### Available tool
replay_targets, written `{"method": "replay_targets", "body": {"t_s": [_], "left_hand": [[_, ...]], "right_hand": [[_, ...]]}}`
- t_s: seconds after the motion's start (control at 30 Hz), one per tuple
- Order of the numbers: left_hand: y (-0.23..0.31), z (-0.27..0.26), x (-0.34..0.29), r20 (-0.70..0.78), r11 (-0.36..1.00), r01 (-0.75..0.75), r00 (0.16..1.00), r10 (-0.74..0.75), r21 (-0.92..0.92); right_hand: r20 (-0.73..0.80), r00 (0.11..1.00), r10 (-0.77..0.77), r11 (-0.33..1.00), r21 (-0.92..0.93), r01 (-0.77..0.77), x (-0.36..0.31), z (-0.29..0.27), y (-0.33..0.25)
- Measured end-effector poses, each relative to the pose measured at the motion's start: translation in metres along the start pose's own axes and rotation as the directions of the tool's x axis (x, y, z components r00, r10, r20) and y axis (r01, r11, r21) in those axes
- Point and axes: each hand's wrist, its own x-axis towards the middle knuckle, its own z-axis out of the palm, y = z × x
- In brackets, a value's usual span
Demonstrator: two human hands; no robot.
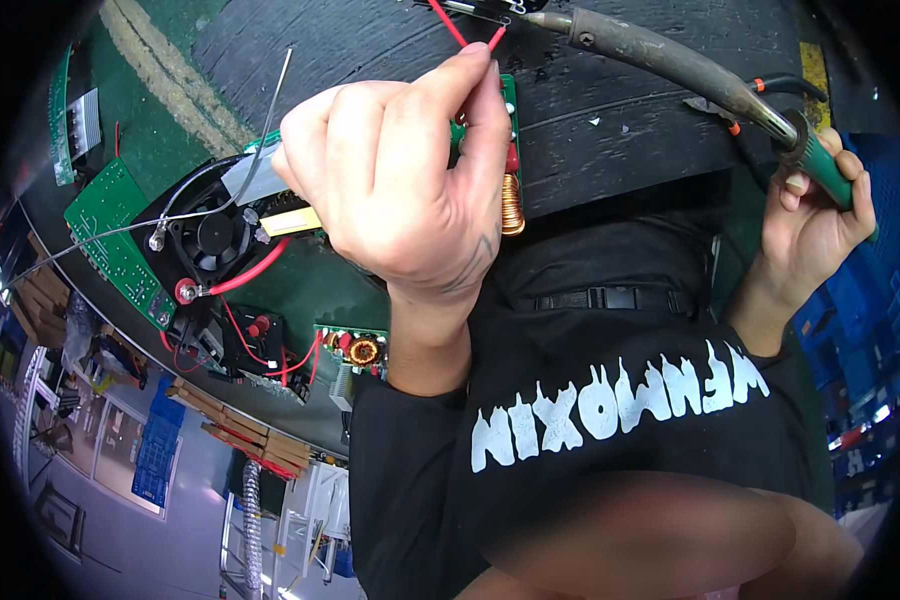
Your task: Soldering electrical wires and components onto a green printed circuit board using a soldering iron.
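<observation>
My left hand [395, 165] is closed, with thumb and forefinger pinching a thin red wire [448, 22]. A short end of that wire sticks out past the fingertips, close to a small metal part at the top edge. Partly hidden behind this hand is a green circuit board [510, 95] with a copper coil [511, 206]. Wrapped round the green handle of a soldering iron [670, 66], my right hand [810, 225] holds it at the right. The iron's long metal shaft points left, its tip close to the wire end; whether they touch I cannot tell.
Left of my left hand lie a black fan [212, 240], a large green circuit board [120, 240] and a thick red cable [248, 278]. Nearer is a small board with a ring coil [363, 350]. A black mat [630, 130] with scraps covers the bench.
</observation>
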Motion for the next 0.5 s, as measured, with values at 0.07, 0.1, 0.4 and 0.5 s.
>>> {"method": "replay_targets", "body": {"t_s": [0.07, 0.1, 0.4, 0.5], "left_hand": [[-0.0008, 0.0, -0.0006, 0.0, 1.0, 0.006, 1.0, -0.006, -0.006], [-0.0015, 0.0, -0.0008, 0.004, 1.0, 0.003, 1.0, -0.003, -0.016], [-0.0003, -0.0005, 0.0022, 0.006, 1.0, 0.018, 1.0, -0.018, 0.003], [-0.0005, 0.001, 0.0009, -0.003, 1.0, 0.015, 1.0, -0.015, 0.005]], "right_hand": [[0.0, 1.0, 0.005, 1.0, 0.0, -0.005, 0.0008, -0.0002, 0.0006], [-0.001, 1.0, 0.0, 1.0, -0.001, 0.0, 0.0009, -0.0003, 0.0009], [-0.011, 1.0, 0.011, 1.0, 0.009, -0.011, 0.0008, 0.0044, 0.0026], [-0.024, 1.0, 0.013, 1.0, 0.016, -0.013, 0.0, 0.0057, 0.0057]]}}
